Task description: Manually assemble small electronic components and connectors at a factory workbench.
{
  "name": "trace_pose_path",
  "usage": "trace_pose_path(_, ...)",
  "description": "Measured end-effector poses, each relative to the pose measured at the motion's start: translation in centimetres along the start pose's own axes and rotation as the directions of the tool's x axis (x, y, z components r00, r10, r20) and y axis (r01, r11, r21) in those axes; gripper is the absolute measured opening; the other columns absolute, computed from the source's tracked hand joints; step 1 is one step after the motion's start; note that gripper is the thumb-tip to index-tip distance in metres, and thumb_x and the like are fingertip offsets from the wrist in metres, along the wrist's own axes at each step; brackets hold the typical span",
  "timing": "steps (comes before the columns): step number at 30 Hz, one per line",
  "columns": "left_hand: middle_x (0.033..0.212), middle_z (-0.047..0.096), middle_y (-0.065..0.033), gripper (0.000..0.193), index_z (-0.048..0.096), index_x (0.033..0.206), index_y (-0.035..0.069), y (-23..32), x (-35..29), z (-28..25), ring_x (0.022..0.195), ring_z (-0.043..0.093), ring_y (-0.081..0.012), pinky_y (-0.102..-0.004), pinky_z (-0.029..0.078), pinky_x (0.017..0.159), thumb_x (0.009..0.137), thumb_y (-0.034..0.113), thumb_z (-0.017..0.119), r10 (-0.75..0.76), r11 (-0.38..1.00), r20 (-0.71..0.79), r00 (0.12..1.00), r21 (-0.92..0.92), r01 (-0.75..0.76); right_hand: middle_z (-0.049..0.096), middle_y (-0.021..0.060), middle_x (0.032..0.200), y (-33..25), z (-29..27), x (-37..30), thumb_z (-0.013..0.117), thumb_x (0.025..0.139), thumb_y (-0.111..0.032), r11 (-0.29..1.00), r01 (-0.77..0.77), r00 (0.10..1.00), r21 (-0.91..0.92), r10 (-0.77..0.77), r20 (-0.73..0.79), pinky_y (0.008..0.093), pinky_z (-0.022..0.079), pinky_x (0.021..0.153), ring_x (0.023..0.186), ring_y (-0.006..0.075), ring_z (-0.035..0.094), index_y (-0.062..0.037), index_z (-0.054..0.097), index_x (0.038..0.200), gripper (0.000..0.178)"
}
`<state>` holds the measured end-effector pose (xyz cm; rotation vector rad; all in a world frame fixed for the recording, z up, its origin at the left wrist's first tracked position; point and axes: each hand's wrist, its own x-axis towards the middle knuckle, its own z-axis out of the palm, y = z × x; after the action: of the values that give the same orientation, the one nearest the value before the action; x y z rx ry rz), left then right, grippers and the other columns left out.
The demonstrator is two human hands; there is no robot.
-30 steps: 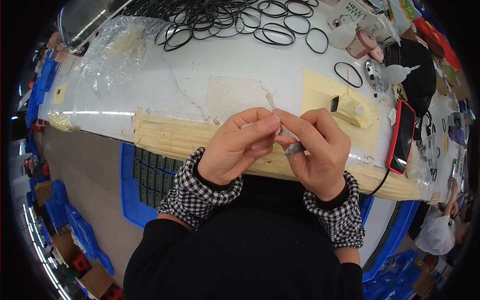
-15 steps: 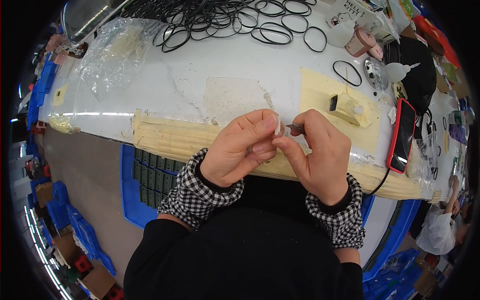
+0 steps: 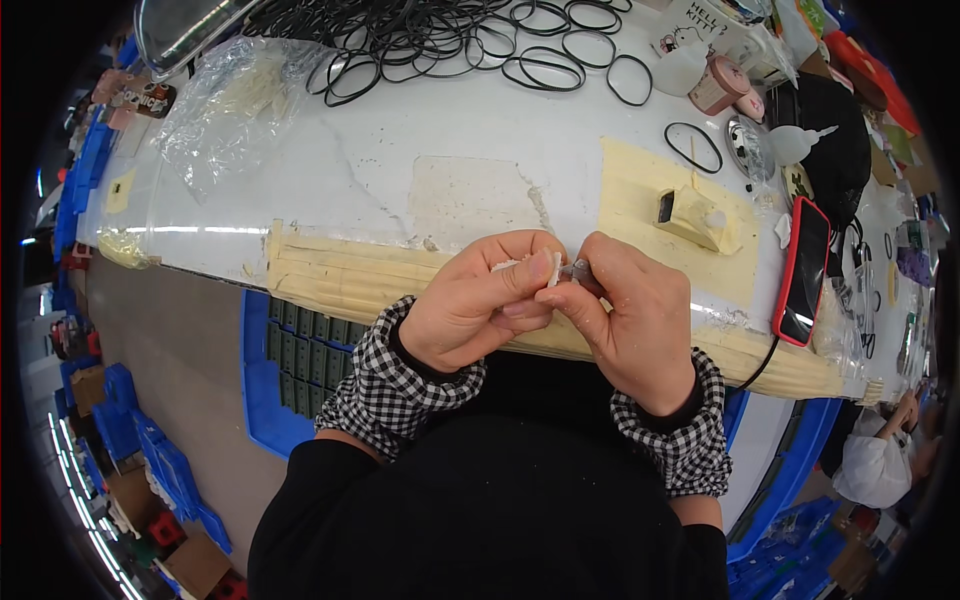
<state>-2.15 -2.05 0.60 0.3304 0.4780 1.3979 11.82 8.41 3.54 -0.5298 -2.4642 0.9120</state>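
Note:
Between thumb and fingers, my left hand point(image 3: 492, 297) pinches a small white piece point(image 3: 554, 268), whose kind is too small to make out. My right hand point(image 3: 640, 310) is closed on a small metal blade point(image 3: 577, 270), its tip touching or nearly touching the white piece. Most of the blade is hidden by the fingers. Both hands are close together above the table's near edge, which is padded with cream-coloured tape point(image 3: 350, 272). Pale crumbs cling to my right hand.
Many black rubber rings point(image 3: 420, 45) lie across the back of the table point(image 3: 300, 190). A clear plastic bag point(image 3: 220, 120) sits at the left. To the right are a taped block point(image 3: 700, 222), a red-cased phone point(image 3: 805, 270) and a squeeze bottle point(image 3: 793, 145). Blue crates point(image 3: 262, 390) stand below.
My right hand has moved slightly left and down, bringing the blade up against the white piece. My left hand has barely shifted, its fingers now closer to the right hand's.

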Motion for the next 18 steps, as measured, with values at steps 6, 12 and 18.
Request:
trace_pose_path(6, 0.076, 0.045, 0.0042, 0.018, 0.051, 0.092, 0.005, 0.01, -0.07, -0.21, 0.06, 0.032, -0.0021, -0.0174, 0.03, 0.056, 0.098, 0.021, 0.049, 0.019, 1.0, 0.005, 1.0, 0.0, -0.019, 0.049, 0.0037, 0.058, 0.01, 0.1, 0.0, 0.069, 0.078, -0.037, 0.997, 0.03, 0.999, -0.066, -0.031, -0.017, 0.0307, 0.04, 0.044, 0.05, 0.0201, 0.052, -0.0071, 0.054, 0.076, 0.033)
trace_pose_path(12, 0.077, 0.046, 0.0027, 0.02, 0.049, 0.085, 0.005, 0.32, -0.11, 0.19, 0.059, 0.031, -0.0022, -0.0172, 0.029, 0.054, 0.097, 0.021, 0.05, 0.021, 0.998, -0.024, 0.999, 0.052, -0.02, 0.05, 0.0034, 0.059, -0.01, 0.16, 0.15, 0.069, 0.076, -0.039, 0.998, 0.031, 0.999, -0.047, -0.032, -0.039, 0.0308, 0.04, 0.045, 0.051, 0.0201, 0.053, -0.0073, 0.055, 0.077, 0.035)
trace_pose_path(18, 0.077, 0.046, 0.0026, 0.02, 0.049, 0.084, 0.005, 0.25, -0.16, 0.03, 0.059, 0.031, -0.0022, -0.0174, 0.029, 0.054, 0.097, 0.021, 0.05, 0.019, 0.999, -0.023, 1.0, 0.048, -0.018, 0.05, 0.0033, 0.059, 0.03, 0.01, 0.07, 0.069, 0.077, -0.039, 0.998, 0.021, 1.0, -0.053, -0.021, 0.006, 0.0308, 0.04, 0.045, 0.051, 0.0202, 0.053, -0.0072, 0.054, 0.077, 0.036)
